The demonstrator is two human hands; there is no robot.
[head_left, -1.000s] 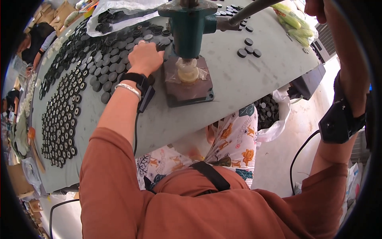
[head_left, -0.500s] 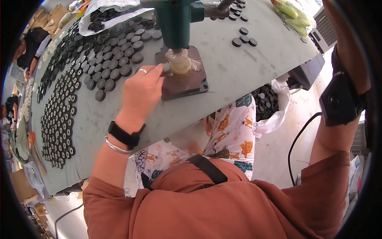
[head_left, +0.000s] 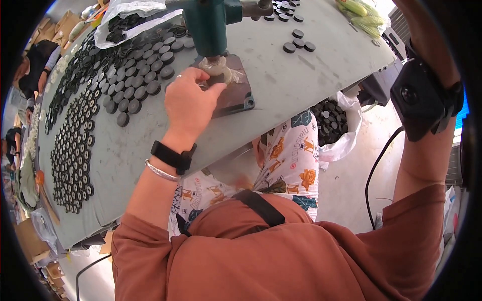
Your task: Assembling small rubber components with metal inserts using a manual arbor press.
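The grey tabletop (head_left: 281, 85) takes up most of the view and serves as a sorting surface. On its left side, black round discs (head_left: 125, 85) lie in close rows, and farther left a second field of ring-shaped black parts (head_left: 70, 160) is laid out flat in a neat patch, probably so they can be picked 1 at a time. A white plastic bag (head_left: 125, 10) with more black parts sits at the far edge.

The green hand press (head_left: 211, 20) stands on a dark base plate (head_left: 236, 95) bolted to the tabletop, near enough for the seated person to reach without stretching. Beneath its ram sits a pale, translucent die (head_left: 216, 65).

Below the tabletop's edge, an open white sack (head_left: 334, 120) of black discs hangs beside the person's knee, seemingly placed to catch parts.

The right arm is raised at the right rim and wears a black strapped camera unit (head_left: 422, 100); its hand is out of view, so I cannot tell its grip.

The left hand (head_left: 191, 103), with a black watch (head_left: 173, 156) and a silver bangle (head_left: 161, 171) on the wrist, rests over the base plate, its fingertips (head_left: 213, 86) pressed together at the foot of the die. They seem to pinch a small dark part there, largely hidden.

A small cluster of discs (head_left: 298, 42) lies apart, right of the press.
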